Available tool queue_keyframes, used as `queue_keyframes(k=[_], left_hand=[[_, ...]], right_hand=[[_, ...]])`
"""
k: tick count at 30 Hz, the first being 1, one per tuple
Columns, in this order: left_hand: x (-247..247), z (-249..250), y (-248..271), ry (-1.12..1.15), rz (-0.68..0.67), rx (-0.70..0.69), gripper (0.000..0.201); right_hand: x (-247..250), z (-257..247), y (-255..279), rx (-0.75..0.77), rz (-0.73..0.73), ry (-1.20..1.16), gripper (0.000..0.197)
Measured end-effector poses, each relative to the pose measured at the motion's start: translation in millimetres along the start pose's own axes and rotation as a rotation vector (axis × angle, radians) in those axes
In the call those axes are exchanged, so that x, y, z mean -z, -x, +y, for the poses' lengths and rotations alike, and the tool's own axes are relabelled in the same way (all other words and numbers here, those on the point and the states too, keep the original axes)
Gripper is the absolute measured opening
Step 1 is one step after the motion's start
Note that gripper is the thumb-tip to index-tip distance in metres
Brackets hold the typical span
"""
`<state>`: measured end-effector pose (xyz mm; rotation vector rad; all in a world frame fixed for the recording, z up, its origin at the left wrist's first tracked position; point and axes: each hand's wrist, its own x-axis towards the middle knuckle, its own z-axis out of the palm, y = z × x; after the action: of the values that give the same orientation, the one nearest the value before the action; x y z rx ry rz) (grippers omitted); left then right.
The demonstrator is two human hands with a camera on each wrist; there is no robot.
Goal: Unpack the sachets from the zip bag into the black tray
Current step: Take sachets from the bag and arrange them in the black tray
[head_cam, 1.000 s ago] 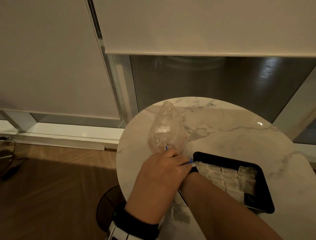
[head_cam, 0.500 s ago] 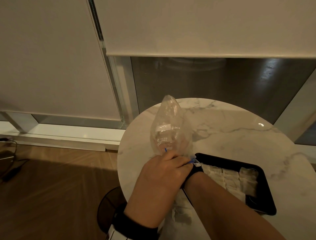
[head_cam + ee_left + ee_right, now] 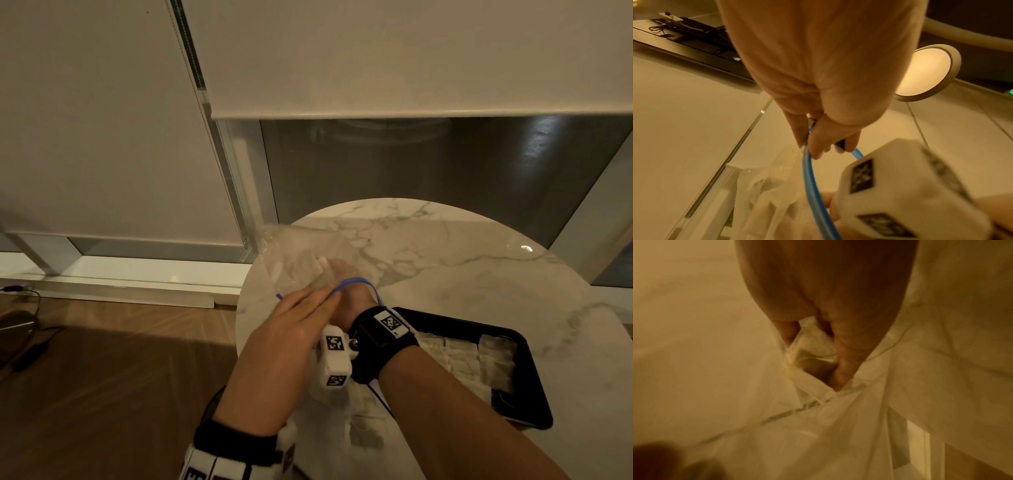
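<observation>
Head view shows both forearms reaching away from the near edge of a round marble table (image 3: 462, 274). At the near right of the tabletop lies the black tray (image 3: 534, 407), its long axis running from near-right to far-left, with pale sachets (image 3: 459, 359) packed flat inside it. One more sachet (image 3: 364, 430) lies on the marble just left of the tray, between the two forearms.

Farther on, the left hand (image 3: 294, 329) pinches the blue zip rim (image 3: 812, 186) of the zip bag (image 3: 291, 260) between thumb and fingers, as the left wrist view shows, holding the mouth in an open loop. The right hand (image 3: 356, 298), its wrist strapped in a black band carrying a white marker block (image 3: 334, 359), is pushed through that loop into the bag. In the right wrist view its fingers (image 3: 846, 369) curl around a sachet (image 3: 813, 344) amid the crumpled clear plastic.

The bag's mouth faces the person and its closed end points away to the far left, over the table's far-left edge; its long axis runs near to far. Beyond the table stand window frames with lowered roller blinds (image 3: 376, 54).
</observation>
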<state>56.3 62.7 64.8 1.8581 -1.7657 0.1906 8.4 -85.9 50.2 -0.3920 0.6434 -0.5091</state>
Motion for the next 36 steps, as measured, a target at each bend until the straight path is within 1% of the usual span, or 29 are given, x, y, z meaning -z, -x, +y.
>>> queue_keyframes(k=[1, 3, 4, 5, 8, 9, 13, 16, 19, 24, 28, 30, 32, 34, 36], left_hand=[[-2, -6, 1, -0.01, 0.017, 0.029, 0.072], [-4, -15, 3, 0.016, -0.007, 0.071, 0.09], [-5, -20, 4, 0.046, -0.024, 0.096, 0.095], [-7, -23, 6, 0.054, -0.023, 0.109, 0.097], [-9, -33, 6, 0.096, -0.003, 0.11, 0.097], [-10, -36, 5, 0.116, 0.01, 0.124, 0.095], [-14, -44, -1, 0.147, 0.021, 0.166, 0.084], [-16, -50, -3, 0.181, 0.038, 0.19, 0.075], [-22, -54, -5, 0.204, 0.038, 0.225, 0.071], [-35, -59, -5, 0.2, -0.052, 0.271, 0.068], [-38, -59, 1, 0.176, -0.012, 0.281, 0.062], [-39, -58, 5, 0.126, 0.004, 0.284, 0.053], [-39, -53, 9, 0.033, -0.006, 0.309, 0.038], [-39, -46, 15, -0.039, -0.02, 0.339, 0.026], [-39, -38, 21, -0.077, -0.021, 0.369, 0.019]], right_hand=[[-1, 1, 0, -0.013, -0.051, 0.008, 0.03], [-1, 3, 1, -0.023, -0.059, 0.038, 0.024], [3, 5, 1, -0.043, -0.048, 0.038, 0.024], [6, 6, 3, -0.047, -0.059, 0.081, 0.026], [14, 4, 21, -0.053, -0.112, 0.148, 0.018], [19, 4, 26, -0.032, -0.127, 0.167, 0.021], [38, 0, 52, 0.017, -0.152, 0.096, 0.034], [51, -6, 71, 0.015, -0.166, 0.0, 0.04], [62, -10, 89, 0.017, -0.177, -0.03, 0.044], [83, -12, 115, 0.042, -0.12, -0.084, 0.036], [102, -12, 129, 0.068, -0.035, -0.127, 0.047], [112, -11, 135, 0.07, -0.01, -0.127, 0.048], [123, -8, 141, 0.07, 0.007, -0.121, 0.048], [131, -6, 145, 0.073, 0.027, -0.11, 0.043], [136, -5, 149, 0.087, 0.034, -0.05, 0.037]])
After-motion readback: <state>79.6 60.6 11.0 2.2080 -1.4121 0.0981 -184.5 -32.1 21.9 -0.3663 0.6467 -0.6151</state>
